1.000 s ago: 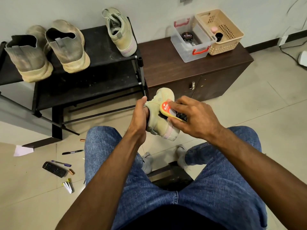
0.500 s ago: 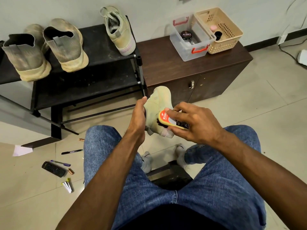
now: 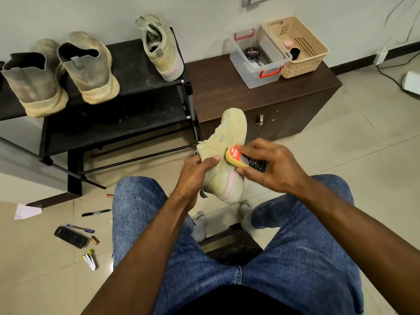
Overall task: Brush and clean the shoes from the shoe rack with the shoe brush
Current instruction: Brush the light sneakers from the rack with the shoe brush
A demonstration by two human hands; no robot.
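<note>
Person seated facing shoe rack point(image 3: 95, 123). Pale green shoe point(image 3: 225, 155) held just off rack's right end, over knees, toe up. Left hand point(image 3: 197, 171) wraps collar side, thumb pressed flat on upper. Right hand point(image 3: 272, 167) pinches shoe brush point(image 3: 241, 156) between thumb and curled fingers, bristles touching side panel. Advice: short strokes along panel toward sole edge, steady counter-hold, rotate shoe for heel. Three more shoes point(image 3: 88, 69) wait on rack top.

Pale yellow-green shoe point(image 3: 227, 142) with pink sole edge, yellow-and-orange brush point(image 3: 238, 155), black rack point(image 3: 145, 96), blue jeans point(image 3: 295, 258), beige basket point(image 3: 302, 64).
</note>
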